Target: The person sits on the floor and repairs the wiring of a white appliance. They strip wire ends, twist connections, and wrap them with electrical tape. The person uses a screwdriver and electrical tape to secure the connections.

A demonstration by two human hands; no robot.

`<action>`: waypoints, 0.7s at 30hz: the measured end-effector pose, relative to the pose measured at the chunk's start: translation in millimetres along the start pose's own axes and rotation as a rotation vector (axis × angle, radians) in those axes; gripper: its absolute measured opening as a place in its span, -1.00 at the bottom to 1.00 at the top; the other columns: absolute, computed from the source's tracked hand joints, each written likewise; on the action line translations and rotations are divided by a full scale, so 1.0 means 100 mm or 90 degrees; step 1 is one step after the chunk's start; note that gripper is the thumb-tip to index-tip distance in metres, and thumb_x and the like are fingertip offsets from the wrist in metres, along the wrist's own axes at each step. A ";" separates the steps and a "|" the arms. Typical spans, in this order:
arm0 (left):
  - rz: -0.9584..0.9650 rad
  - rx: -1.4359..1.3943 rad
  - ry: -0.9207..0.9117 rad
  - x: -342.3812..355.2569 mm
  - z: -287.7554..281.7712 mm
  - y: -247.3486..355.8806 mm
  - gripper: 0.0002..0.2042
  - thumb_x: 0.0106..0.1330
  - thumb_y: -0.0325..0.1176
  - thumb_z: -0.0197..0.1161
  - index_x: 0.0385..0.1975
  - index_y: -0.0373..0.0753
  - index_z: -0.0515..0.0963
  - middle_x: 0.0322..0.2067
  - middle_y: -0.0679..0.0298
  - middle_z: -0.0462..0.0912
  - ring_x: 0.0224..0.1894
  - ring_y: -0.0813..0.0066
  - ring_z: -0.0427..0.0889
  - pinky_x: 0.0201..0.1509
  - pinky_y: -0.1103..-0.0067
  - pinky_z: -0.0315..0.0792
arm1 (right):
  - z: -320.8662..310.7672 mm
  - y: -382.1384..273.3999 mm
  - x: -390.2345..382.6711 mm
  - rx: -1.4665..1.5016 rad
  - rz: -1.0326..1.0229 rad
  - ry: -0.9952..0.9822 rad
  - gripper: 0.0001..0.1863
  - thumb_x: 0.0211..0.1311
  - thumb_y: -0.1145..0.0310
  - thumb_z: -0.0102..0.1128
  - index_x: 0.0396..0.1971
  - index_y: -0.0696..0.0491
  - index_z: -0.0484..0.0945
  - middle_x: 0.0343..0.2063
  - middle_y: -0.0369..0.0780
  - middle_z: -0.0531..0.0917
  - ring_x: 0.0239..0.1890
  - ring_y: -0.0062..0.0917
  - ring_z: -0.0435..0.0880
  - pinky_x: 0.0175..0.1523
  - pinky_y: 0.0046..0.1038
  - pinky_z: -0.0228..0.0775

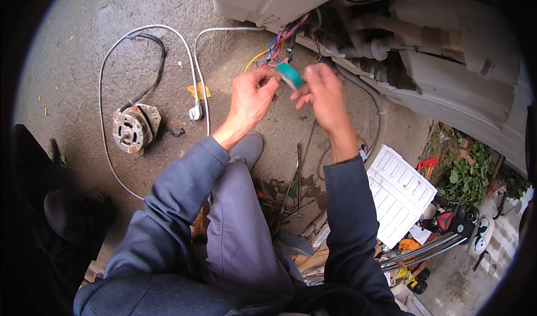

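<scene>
My left hand is closed in a pinch at the end of a bundle of coloured wires; the fingertips partly hide what they grip. Just to its right is a roll of green tape, tilted between my two hands. Fingers of my right hand, blurred by motion, close at the roll's right edge. The red, blue and yellow wires come out from under a white appliance casing.
An electric motor with a black cable lies on the wet concrete at left, inside a grey power cord's loop. The cord's plug rests near my left forearm. Tools lie by my knee; a white ribbed panel lies right.
</scene>
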State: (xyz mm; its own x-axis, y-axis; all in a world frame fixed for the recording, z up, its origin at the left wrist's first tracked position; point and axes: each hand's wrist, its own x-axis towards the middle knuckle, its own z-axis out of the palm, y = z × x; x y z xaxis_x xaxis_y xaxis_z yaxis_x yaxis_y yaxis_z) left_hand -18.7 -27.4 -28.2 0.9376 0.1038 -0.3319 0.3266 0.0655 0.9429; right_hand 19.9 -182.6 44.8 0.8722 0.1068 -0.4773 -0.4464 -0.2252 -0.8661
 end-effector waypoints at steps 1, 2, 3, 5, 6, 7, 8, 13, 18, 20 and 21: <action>-0.009 0.002 0.008 -0.02 0.00 -0.05 -0.78 0.39 -0.34 0.26 -0.32 -0.40 0.70 -0.62 0.30 0.65 -0.57 0.64 0.61 -0.47 0.60 0.47 | 0.03 -0.02 0.00 -0.001 -0.051 -0.008 -0.76 0.53 0.28 0.08 -0.27 0.16 0.52 -0.35 -0.20 0.67 -0.39 -0.59 0.66 -0.29 -0.50 0.53; -0.019 0.003 0.013 -0.06 0.01 -0.09 -0.78 0.39 -0.33 0.26 -0.31 -0.40 0.71 -0.62 0.31 0.65 -0.57 0.64 0.61 -0.47 0.61 0.46 | 0.04 -0.03 -0.01 -0.003 -0.100 -0.014 -0.78 0.50 0.30 0.12 -0.28 0.17 0.51 -0.35 -0.21 0.68 -0.39 -0.60 0.68 -0.32 -0.51 0.52; -0.025 -0.036 0.004 -0.08 0.03 -0.12 -0.78 0.40 -0.33 0.26 -0.30 -0.39 0.71 -0.61 0.31 0.65 -0.57 0.64 0.61 -0.47 0.62 0.45 | 0.06 -0.03 -0.03 -0.004 -0.149 -0.020 -0.79 0.48 0.32 0.16 -0.29 0.18 0.51 -0.35 -0.21 0.69 -0.39 -0.61 0.70 -0.35 -0.52 0.52; -0.033 -0.115 -0.016 -0.10 0.07 -0.11 -0.77 0.41 -0.32 0.26 -0.30 -0.39 0.71 -0.60 0.31 0.66 -0.56 0.65 0.60 -0.47 0.64 0.44 | 0.05 0.05 0.08 -0.111 -0.123 -0.010 -0.81 0.41 0.33 0.25 -0.27 0.15 0.53 -0.43 -0.27 0.67 -0.44 -0.63 0.65 -0.38 -0.55 0.44; -0.036 -0.124 -0.036 -0.10 0.09 -0.07 -0.76 0.42 -0.31 0.26 -0.31 -0.39 0.71 -0.58 0.31 0.67 -0.56 0.65 0.60 -0.47 0.64 0.44 | 0.04 0.09 0.14 -0.164 -0.112 -0.004 -0.82 0.37 0.34 0.30 -0.27 0.14 0.54 -0.47 -0.30 0.66 -0.47 -0.65 0.63 -0.39 -0.57 0.40; -0.039 -0.134 -0.056 -0.10 0.11 -0.03 -0.76 0.43 -0.31 0.25 -0.32 -0.39 0.71 -0.57 0.30 0.68 -0.56 0.65 0.60 -0.47 0.64 0.44 | 0.04 0.13 0.16 -0.114 -0.078 0.016 -0.81 0.36 0.32 0.33 -0.28 0.12 0.55 -0.48 -0.33 0.64 -0.49 -0.68 0.60 -0.41 -0.60 0.37; -0.045 -0.141 -0.071 -0.11 0.09 0.01 -0.75 0.43 -0.31 0.25 -0.33 -0.39 0.70 -0.55 0.30 0.68 -0.55 0.64 0.59 -0.47 0.64 0.44 | 0.09 0.16 0.17 -0.061 -0.042 0.032 -0.80 0.35 0.29 0.36 -0.30 0.09 0.56 -0.50 -0.36 0.63 -0.50 -0.71 0.57 -0.42 -0.63 0.33; -0.122 -0.328 -0.139 -0.03 -0.01 0.03 -0.78 0.47 -0.32 0.23 -0.30 -0.37 0.66 -0.47 0.27 0.66 -0.53 0.58 0.57 -0.40 0.60 0.49 | 0.20 0.24 0.26 0.043 0.098 0.018 -0.73 0.28 0.16 0.41 -0.28 0.05 0.62 -0.51 -0.39 0.64 -0.50 -0.73 0.51 -0.39 -0.57 0.29; -0.193 -0.477 -0.145 0.03 -0.10 0.05 -0.76 0.47 -0.28 0.25 -0.34 -0.33 0.64 -0.54 0.36 0.57 -0.60 0.64 0.47 -0.48 0.61 0.47 | 0.05 0.32 0.25 0.058 0.006 -0.065 -0.76 0.36 0.22 0.33 -0.18 0.09 0.61 -0.33 -0.35 0.64 -0.28 -0.65 0.58 -0.23 -0.54 0.42; -0.203 -0.493 -0.153 0.04 -0.14 0.05 -0.78 0.46 -0.29 0.26 -0.36 -0.32 0.64 -0.53 0.39 0.57 -0.61 0.68 0.43 -0.52 0.63 0.44 | -0.01 0.31 0.19 -0.096 -0.104 -0.100 -0.75 0.37 0.25 0.30 -0.15 0.12 0.58 -0.26 -0.32 0.61 -0.21 -0.61 0.59 -0.18 -0.51 0.47; -0.202 -0.480 -0.152 0.04 -0.15 0.07 -0.78 0.46 -0.30 0.26 -0.37 -0.32 0.64 -0.54 0.39 0.57 -0.61 0.69 0.42 -0.52 0.64 0.42 | -0.02 0.30 0.16 -0.173 -0.158 -0.116 -0.75 0.38 0.27 0.28 -0.14 0.14 0.57 -0.22 -0.31 0.60 -0.17 -0.59 0.60 -0.16 -0.49 0.49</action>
State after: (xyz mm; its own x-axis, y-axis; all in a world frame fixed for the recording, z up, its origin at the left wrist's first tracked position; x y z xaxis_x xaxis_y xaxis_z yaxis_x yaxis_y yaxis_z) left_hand -14.9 -12.1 -23.5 0.8426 -0.2380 -0.4831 0.4909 0.7084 0.5072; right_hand 21.3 -189.6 11.4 0.8864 0.3542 -0.2982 -0.1360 -0.4167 -0.8988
